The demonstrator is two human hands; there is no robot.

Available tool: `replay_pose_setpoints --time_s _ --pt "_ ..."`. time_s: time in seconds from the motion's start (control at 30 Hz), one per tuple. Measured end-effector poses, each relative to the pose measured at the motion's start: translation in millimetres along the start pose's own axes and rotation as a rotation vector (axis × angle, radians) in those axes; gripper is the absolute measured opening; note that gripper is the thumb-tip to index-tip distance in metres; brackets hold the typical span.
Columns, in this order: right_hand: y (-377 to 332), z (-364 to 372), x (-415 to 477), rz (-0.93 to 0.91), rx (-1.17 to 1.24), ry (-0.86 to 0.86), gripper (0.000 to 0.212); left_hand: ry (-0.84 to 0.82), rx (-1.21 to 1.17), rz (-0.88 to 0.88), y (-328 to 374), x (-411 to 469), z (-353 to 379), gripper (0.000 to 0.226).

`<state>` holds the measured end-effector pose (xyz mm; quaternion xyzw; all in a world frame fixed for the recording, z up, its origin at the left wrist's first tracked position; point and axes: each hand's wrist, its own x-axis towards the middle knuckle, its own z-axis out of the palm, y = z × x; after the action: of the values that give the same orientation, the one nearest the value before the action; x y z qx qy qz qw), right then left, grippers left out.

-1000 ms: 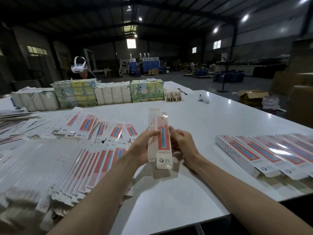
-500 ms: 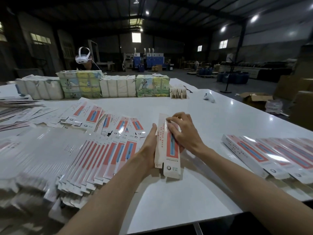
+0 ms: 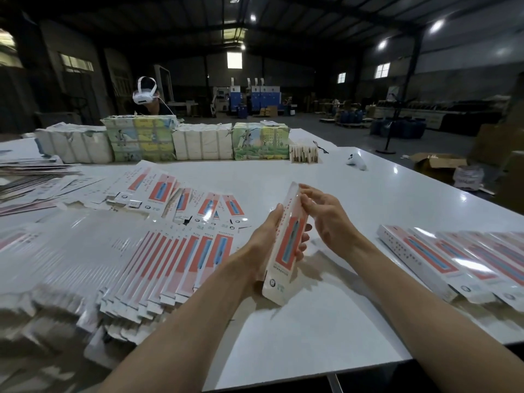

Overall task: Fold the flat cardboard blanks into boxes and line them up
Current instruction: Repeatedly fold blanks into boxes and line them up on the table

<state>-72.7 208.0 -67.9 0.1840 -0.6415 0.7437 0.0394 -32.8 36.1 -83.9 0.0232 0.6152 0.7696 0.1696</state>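
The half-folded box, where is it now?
Head view, centre: the box, gripped in the left hand, right hand touching its top, above the table; flat blanks left, finished boxes right.

Held box (image 3: 286, 245): thin printed card, coated; I see a soft sheen along its upper face. Flat blanks (image 3: 170, 259) fanned at left: same card, glossy, glare streaks over the red-and-white print. Finished boxes (image 3: 442, 259) at right: equally shiny, bright highlights. Desk (image 3: 312, 321): smooth white top, glossy, I read lamp reflections in it. Far bundles (image 3: 139, 140): paper wrap, matt, wrinkled, torn at corners. Headset (image 3: 143, 93): smooth white plastic. Floor carton (image 3: 436, 163): plain brown cardboard, matt.
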Motion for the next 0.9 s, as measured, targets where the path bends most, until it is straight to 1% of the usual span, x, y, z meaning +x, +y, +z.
replay_pose_setpoints --time_s 0.03,0.1,0.2,0.27,0.3,0.37,0.43,0.5,0.57,0.6,0.7,0.73,0.8,0.87,0.9 --pt "-3 1 -3 0.008 0.088 -0.061 0.025 -0.007 0.013 -0.001 0 1 1 0.071" --pt "-5 4 -8 0.021 0.161 -0.103 0.026 -0.007 0.023 -0.012 -1 1 2 0.075" --pt "0 8 -6 -0.002 0.144 -0.016 0.024 -0.001 -0.095 -0.058 -2 0 1 0.076" --pt "4 10 -4 -0.009 0.116 0.054 0.032 -0.007 -0.227 -0.066 0 1 0 0.069" --pt "5 11 -4 0.004 0.106 0.062 0.04 -0.011 -0.292 -0.071 2 2 -1 0.065" --pt "11 13 -6 0.048 0.098 0.017 0.052 -0.018 -0.389 -0.083 5 3 -2 0.058" --pt "16 16 -10 0.063 0.028 -0.02 0.049 -0.012 -0.418 -0.07 6 4 -3 0.056" --pt "20 16 -13 0.032 -0.039 -0.003 0.04 -0.006 -0.387 -0.041 3 5 -5 0.056" --pt "19 13 -14 0.015 -0.039 -0.002 0.039 0.026 -0.314 -0.007 0 4 -4 0.056" --pt "17 12 -14 0.014 -0.041 -0.007 0.039 0.055 -0.261 0.023 -2 4 -3 0.053" --pt "15 7 -13 0.004 -0.061 -0.032 0.037 0.229 -0.11 0.202 -5 9 -3 0.034" --pt "15 6 -12 0.0 -0.079 -0.041 0.036 0.263 -0.069 0.267 -5 10 -4 0.034" --pt "15 7 -12 -0.009 -0.127 -0.053 0.036 0.263 0.004 0.353 -4 11 -4 0.037" --pt "15 6 -12 -0.017 -0.164 -0.056 0.039 0.233 0.017 0.35 -3 9 -4 0.032" --pt "15 5 -13 -0.016 -0.18 -0.057 0.04 0.204 -0.027 0.323 -2 7 -3 0.029"
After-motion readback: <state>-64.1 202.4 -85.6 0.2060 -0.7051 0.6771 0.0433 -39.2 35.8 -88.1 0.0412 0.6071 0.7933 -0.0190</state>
